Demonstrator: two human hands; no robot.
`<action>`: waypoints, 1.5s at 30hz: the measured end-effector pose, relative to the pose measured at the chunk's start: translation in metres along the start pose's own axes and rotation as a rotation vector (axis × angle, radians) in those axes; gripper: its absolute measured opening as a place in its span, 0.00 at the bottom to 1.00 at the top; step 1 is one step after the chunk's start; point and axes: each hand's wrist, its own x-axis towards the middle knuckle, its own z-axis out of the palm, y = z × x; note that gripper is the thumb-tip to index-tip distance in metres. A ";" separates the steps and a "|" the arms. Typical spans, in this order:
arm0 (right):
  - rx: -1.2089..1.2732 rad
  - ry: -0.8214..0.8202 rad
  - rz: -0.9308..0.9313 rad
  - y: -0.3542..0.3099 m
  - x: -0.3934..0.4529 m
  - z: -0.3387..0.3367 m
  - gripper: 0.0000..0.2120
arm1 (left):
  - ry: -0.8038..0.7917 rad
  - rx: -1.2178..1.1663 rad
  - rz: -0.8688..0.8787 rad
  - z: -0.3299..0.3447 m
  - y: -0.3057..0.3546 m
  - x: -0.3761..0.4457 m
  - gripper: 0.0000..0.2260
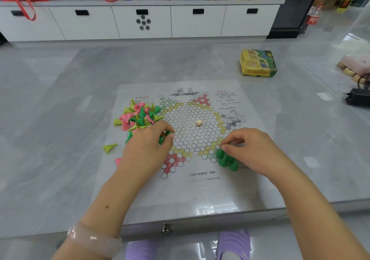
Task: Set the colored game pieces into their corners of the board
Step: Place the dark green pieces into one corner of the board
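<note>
Just green pieces (pixel 227 160) under right hand (pixel 248 149)

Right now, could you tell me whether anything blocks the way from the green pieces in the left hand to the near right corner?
Nothing visible does: between the left hand and the green cluster lie only bare printed circles. The die sits farther back.

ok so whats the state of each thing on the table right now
left hand: curled around dark green pieces
right hand: fingertips pinched at the green cluster
green cluster: upright on the board's near right corner
mixed pile: mostly tipped over
die: resting mid-board
game box: closed
</note>
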 end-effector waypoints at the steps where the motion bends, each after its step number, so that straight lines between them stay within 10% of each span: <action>1: 0.004 0.000 -0.004 0.000 0.000 0.000 0.03 | 0.001 -0.002 0.002 0.000 0.000 0.000 0.08; 12: 0.144 0.172 -0.198 -0.010 -0.003 -0.001 0.05 | -0.117 -0.451 -0.209 0.002 0.012 -0.002 0.07; 18: 0.201 -0.005 -0.452 -0.033 -0.012 0.011 0.05 | -0.297 -0.858 -0.434 0.003 0.025 -0.009 0.11; 31: 0.208 0.059 -0.522 -0.037 -0.012 0.016 0.11 | -0.395 -0.911 -0.395 0.002 0.025 -0.012 0.09; 40: 0.397 0.193 -0.263 -0.032 -0.013 0.003 0.07 | 0.221 -0.314 -0.310 -0.024 -0.022 0.009 0.09; 45: 0.407 0.240 -0.245 -0.028 -0.009 0.000 0.07 | 0.074 0.142 -0.341 -0.027 -0.060 0.014 0.11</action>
